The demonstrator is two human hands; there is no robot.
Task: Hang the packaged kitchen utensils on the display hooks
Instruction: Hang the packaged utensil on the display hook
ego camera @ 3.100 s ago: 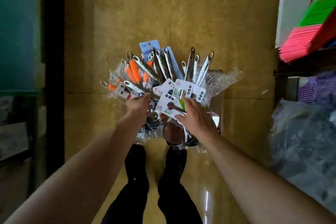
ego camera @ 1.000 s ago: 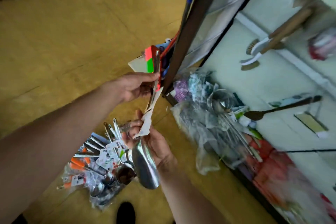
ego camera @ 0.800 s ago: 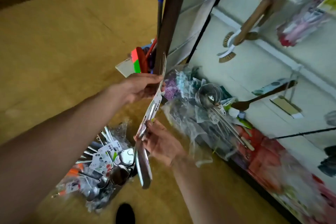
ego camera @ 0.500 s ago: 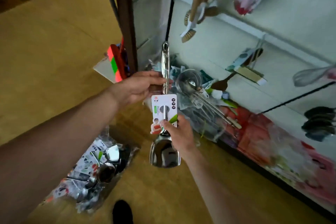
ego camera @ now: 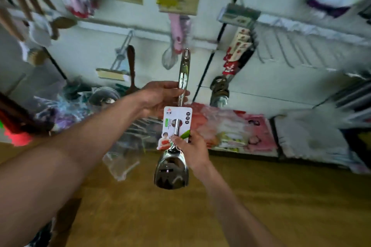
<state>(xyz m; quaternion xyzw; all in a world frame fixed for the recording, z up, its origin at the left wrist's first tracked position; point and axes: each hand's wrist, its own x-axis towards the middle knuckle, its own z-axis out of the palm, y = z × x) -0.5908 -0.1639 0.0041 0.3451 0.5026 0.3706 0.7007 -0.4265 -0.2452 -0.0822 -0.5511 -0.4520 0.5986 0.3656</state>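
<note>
A steel spatula point(ego camera: 172, 172) stands upright before a blurred display wall point(ego camera: 261, 78) of hanging utensils. The left hand point(ego camera: 160, 96) grips its handle; the right hand point(ego camera: 190, 148) pinches the neck below the white label card point(ego camera: 177, 118). Yellow floor point(ego camera: 261, 196) spreads beneath.

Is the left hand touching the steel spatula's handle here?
Touching. The head view shows the left hand with fingers curled round the handle of the steel spatula, just above the label card.

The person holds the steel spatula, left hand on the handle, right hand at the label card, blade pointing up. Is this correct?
No: the head view shows the spatula with its blade pointing down. The left hand does grip the handle, the right hand the label card.
</note>
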